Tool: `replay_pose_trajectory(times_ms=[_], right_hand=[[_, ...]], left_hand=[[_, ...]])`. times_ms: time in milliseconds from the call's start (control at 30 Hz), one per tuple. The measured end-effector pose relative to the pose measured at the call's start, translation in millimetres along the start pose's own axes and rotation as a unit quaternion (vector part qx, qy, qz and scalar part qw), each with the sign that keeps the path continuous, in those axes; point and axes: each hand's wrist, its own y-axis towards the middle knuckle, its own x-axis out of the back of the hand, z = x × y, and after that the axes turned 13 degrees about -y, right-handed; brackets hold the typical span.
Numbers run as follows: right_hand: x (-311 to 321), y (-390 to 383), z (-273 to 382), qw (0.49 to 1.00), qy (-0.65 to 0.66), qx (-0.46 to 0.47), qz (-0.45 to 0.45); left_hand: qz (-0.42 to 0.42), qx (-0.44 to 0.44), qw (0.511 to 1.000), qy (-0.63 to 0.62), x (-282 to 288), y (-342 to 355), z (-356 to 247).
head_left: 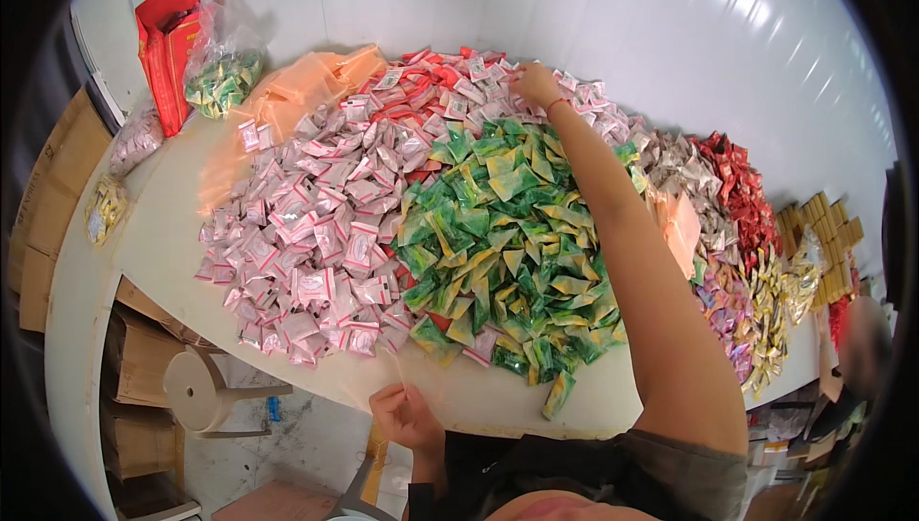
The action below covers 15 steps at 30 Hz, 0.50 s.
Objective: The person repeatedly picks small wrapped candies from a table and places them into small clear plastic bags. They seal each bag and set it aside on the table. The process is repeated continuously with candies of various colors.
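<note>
My left hand (407, 416) is near the table's front edge, its fingers pinched on a thin see-through bag that is hard to make out against the tabletop. My right arm stretches over the green packets (517, 234), and my right hand (536, 83) is at the far side of the heap. Its fingers are curled down among small white packets (469, 90) with red edges; what they grip, if anything, is too small to tell. Pink-and-silver packets (325, 224) form a large heap left of the green ones.
Sheer orange pouches (297, 85) lie at the back left, by a red bag (170, 56) and a clear bag (225, 76) of green packets. To the right are brown-silver packets (680, 167), red packets (737, 186) and gold packets (769, 320). A round stool (191, 390) stands below the table.
</note>
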Motion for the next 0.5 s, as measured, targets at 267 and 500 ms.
replay_pose_trajectory(times_ms=[267, 500], right_hand=[[107.7, -51.4, -25.8, 0.873, 0.481, -0.080, 0.007], [180.5, -215.1, -24.3, 0.976, 0.077, 0.064, 0.191]], left_hand=[[0.003, 0.001, 1.000, -0.010, -1.1, 3.0, -0.7], [0.034, -0.074, 0.995, 0.058, -11.1, 4.1, -18.0]])
